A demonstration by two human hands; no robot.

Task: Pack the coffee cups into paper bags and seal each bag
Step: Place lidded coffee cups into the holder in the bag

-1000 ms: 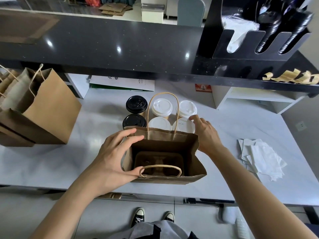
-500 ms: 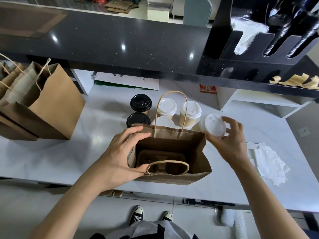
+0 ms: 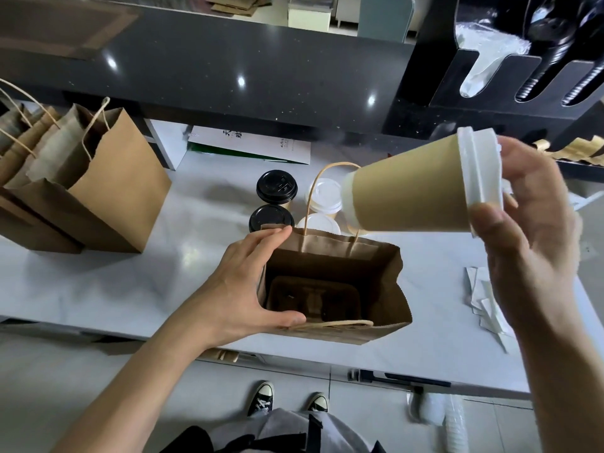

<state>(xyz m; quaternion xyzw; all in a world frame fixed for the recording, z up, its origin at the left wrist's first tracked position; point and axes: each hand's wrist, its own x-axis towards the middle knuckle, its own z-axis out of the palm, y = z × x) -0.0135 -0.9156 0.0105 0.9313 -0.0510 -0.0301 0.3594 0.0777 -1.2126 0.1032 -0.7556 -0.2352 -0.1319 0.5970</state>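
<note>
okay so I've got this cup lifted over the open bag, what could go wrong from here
1. The right hand holds the white-lidded tan paper cup by its lid end, tipped nearly sideways; if it is full, the lid could leak or pop off.
2. The open brown paper bag is steadied only by the left hand; the cup may miss the brown cardboard cup carrier inside and topple.

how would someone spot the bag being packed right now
On the white counter, skip the row of brown bags at the far left. The open paper bag stands at the near edge, in front of the lidded cups, with the left hand holding its mouth wide.
</note>
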